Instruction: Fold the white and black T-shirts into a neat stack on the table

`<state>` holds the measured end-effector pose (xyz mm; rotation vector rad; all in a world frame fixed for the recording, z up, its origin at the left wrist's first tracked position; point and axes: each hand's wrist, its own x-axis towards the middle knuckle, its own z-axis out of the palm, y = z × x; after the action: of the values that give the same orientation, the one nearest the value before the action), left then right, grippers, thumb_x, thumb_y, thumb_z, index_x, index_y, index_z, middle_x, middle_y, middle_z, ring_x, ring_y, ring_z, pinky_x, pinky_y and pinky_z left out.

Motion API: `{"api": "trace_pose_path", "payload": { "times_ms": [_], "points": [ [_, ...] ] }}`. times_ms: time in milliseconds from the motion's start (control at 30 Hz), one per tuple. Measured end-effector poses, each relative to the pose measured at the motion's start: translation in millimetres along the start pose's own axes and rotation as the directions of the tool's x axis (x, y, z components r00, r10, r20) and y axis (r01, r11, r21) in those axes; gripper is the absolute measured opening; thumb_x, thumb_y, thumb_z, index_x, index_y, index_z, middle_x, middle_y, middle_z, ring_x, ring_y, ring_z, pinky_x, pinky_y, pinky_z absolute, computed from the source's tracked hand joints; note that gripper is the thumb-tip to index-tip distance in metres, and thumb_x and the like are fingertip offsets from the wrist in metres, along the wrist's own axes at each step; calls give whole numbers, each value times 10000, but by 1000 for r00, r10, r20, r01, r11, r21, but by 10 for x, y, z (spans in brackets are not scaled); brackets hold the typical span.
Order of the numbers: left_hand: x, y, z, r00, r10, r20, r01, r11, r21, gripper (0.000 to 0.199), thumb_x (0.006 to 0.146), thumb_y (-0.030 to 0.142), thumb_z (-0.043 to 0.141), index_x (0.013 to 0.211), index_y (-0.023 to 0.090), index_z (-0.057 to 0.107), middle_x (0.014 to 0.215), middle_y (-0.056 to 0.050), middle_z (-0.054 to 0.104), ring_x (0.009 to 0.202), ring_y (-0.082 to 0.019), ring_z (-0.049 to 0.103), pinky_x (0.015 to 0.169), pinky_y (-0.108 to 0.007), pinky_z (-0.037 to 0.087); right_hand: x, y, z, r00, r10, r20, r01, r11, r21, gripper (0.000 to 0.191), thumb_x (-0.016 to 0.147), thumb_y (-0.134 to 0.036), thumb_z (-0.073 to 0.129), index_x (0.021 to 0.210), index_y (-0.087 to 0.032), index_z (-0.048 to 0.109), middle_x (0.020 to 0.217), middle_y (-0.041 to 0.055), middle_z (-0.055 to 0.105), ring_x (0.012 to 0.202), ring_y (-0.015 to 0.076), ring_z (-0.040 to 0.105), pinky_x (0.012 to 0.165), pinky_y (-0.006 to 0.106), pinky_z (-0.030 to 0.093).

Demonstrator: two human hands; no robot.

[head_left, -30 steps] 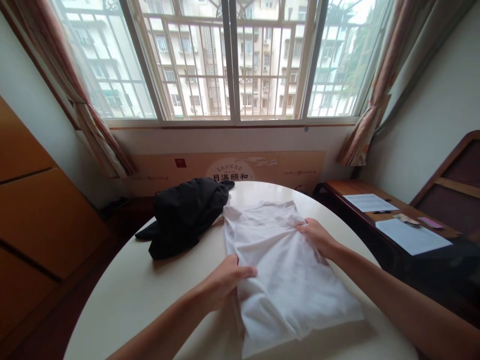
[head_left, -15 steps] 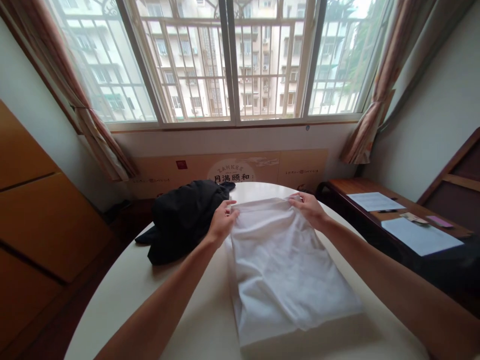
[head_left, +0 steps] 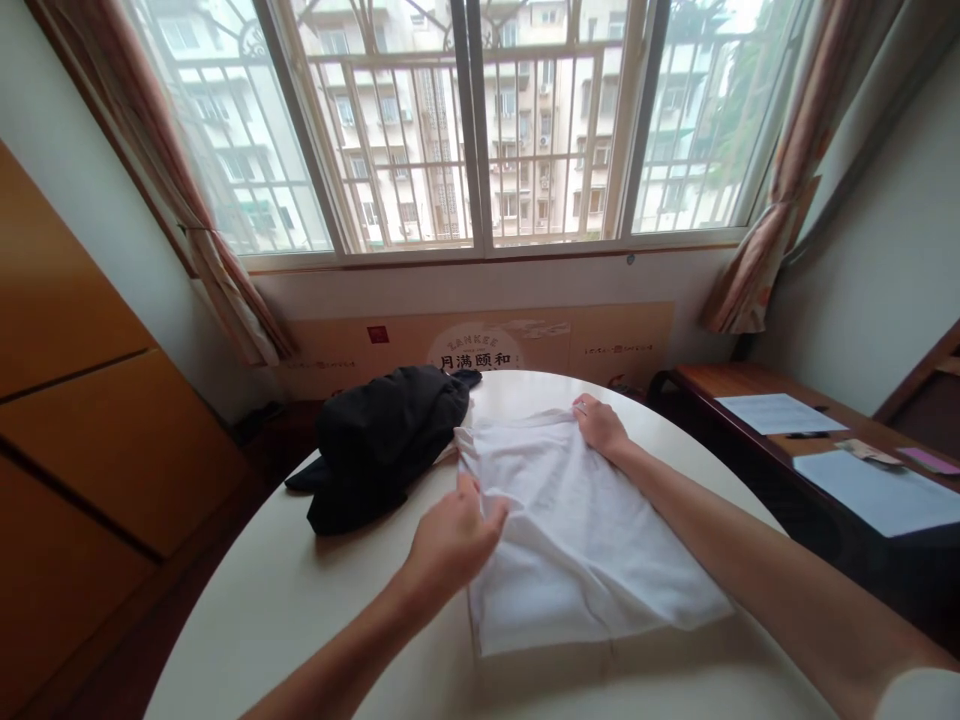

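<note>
A folded white garment (head_left: 570,540), thin and wrinkled, lies on the round white table (head_left: 300,620); its exact kind does not show. My left hand (head_left: 456,530) is closed on the garment's left edge, about halfway along, with the thumb on top of the fabric. At the far right corner my right hand (head_left: 600,425) pinches the fabric between thumb and fingers. A bundled black garment (head_left: 382,440) rests on the table to the left of the white one, just beyond my left hand.
A wooden bench (head_left: 697,385) on the right bears paper sheets (head_left: 881,490) and a pen (head_left: 806,435). Wooden cabinet doors (head_left: 90,430) stand at the left. Behind the table is a printed cardboard panel (head_left: 622,345) below a barred window (head_left: 480,150).
My left hand has left the far left corner and come nearer along the left edge. My right hand stays at the far right corner. The garment's near edge has lifted and shifted slightly.
</note>
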<state>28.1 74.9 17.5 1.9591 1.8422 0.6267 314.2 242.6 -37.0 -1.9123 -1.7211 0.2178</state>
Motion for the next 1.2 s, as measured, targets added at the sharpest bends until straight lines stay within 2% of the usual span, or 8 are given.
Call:
{"api": "trace_pose_path", "payload": {
  "times_ms": [200, 333, 467, 600, 733, 900, 1067, 1200],
  "points": [
    [-712, -25, -119, 936, -23, 352, 17, 1000, 21, 390, 883, 496, 545, 621, 228, 439, 604, -16, 572, 621, -182, 546, 598, -296, 283, -50, -44, -8, 999, 9, 31, -6, 995, -95, 343, 1065, -296, 436, 1323, -185, 633, 1162, 198, 745, 1065, 344, 715, 864, 387, 476],
    [-756, -58, -246, 777, -34, 628, 150, 980, -134, 449, 865, 574, 524, 593, 220, 477, 544, -13, 558, 527, -157, 510, 540, -276, 310, -57, -66, -52, 999, -4, 50, 10, 991, -136, 340, 1062, -271, 428, 1323, -177, 626, 1150, 202, 746, 1068, 340, 717, 865, 385, 484],
    [-738, -64, -298, 883, 31, 469, -3, 998, -61, 401, 807, 509, 624, 608, 210, 446, 596, 41, 426, 607, -129, 405, 548, -277, 220, -120, -172, -123, 998, -22, 59, 32, 983, -179, 361, 1044, -214, 419, 1348, -156, 604, 1207, 209, 724, 1097, 329, 699, 906, 399, 489],
    [-718, -51, -324, 845, 89, 528, -43, 994, -98, 366, 802, 380, 595, 564, 206, 378, 598, 50, 324, 610, -119, 351, 550, -291, 205, -404, -435, -156, 992, -126, 25, 128, 957, -259, 461, 1010, -227, 470, 1443, -84, 537, 1428, 284, 594, 1300, 395, 566, 1036, 483, 449],
    [-713, -61, -399, 825, 89, 558, -79, 996, -42, 357, 828, 336, 523, 533, 212, 363, 540, 45, 323, 561, -127, 337, 544, -316, 198, -830, -656, -13, 922, -311, 231, 350, 925, -150, 627, 1033, -454, 487, 1561, -116, 476, 1578, 227, 522, 1442, 362, 482, 1179, 457, 365],
    [-754, -98, -510, 782, 40, 622, -147, 982, 121, 310, 850, 329, 523, 561, 221, 557, 546, 17, 500, 541, -163, 458, 579, -324, 264, -1059, -654, 177, 887, -298, 354, 345, 935, -78, 715, 1086, -519, 323, 1658, -90, 333, 1738, 177, 270, 1622, 314, 218, 1300, 532, 132],
    [-879, 50, -399, 916, 193, 352, -277, 938, 206, 307, 909, 392, 586, 643, 242, 557, 654, -39, 608, 632, -213, 541, 647, -346, 307, -1040, -617, 181, 895, -301, 330, 341, 938, -68, 723, 1094, -516, 294, 1663, -71, 318, 1735, 175, 276, 1626, 304, 208, 1305, 531, 110],
    [-977, 167, -156, 785, 468, 406, -566, 808, 164, 186, 955, 428, 638, 922, 245, 632, 960, -89, 721, 885, -273, 647, 798, -369, 420, -1058, -630, 171, 893, -309, 328, 352, 932, -81, 705, 1096, -521, 290, 1670, -114, 322, 1740, 164, 269, 1630, 291, 198, 1303, 536, 104]
  ]
}}
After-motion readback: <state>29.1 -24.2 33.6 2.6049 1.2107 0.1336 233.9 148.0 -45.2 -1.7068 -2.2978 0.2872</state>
